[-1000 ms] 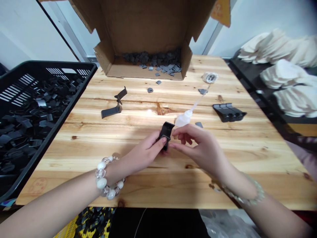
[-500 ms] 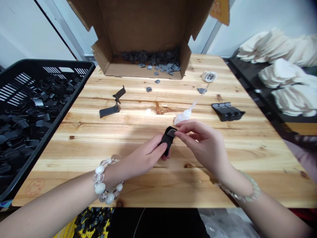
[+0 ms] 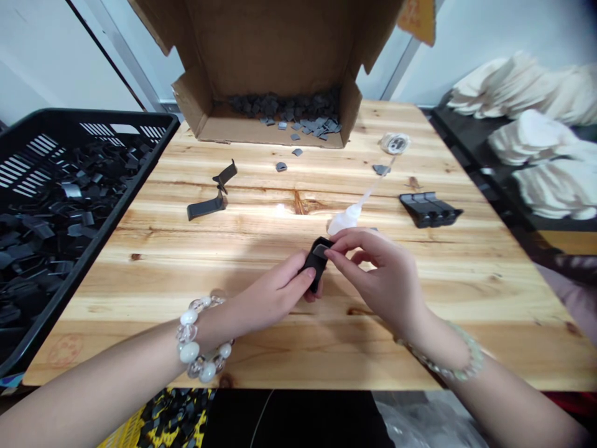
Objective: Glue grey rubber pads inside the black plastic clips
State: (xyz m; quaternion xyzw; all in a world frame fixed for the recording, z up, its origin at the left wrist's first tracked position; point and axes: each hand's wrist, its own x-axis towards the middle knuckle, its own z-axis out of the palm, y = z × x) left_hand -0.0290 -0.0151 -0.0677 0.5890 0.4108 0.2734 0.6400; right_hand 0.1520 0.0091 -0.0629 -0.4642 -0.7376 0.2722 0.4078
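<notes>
Above the middle of the table, my left hand grips a bent black clip between thumb and fingers. My right hand pinches a small grey pad at its edge, and the pad lies against the clip's upper end. Just beyond my right fingers lies a white squeeze bottle with a long thin nozzle pointing away. Two more bent black clips lie to the left, and several stand side by side in a row to the right.
An open cardboard box of grey pads stands at the back, a few loose pads before it. A clear tape-like roll lies back right. At left is a black crate of clips; white cloth-like stacks fill the right.
The grey pad and my right fingertips have shifted slightly left over the clip's upper end. My left hand keeps its hold on the clip.
</notes>
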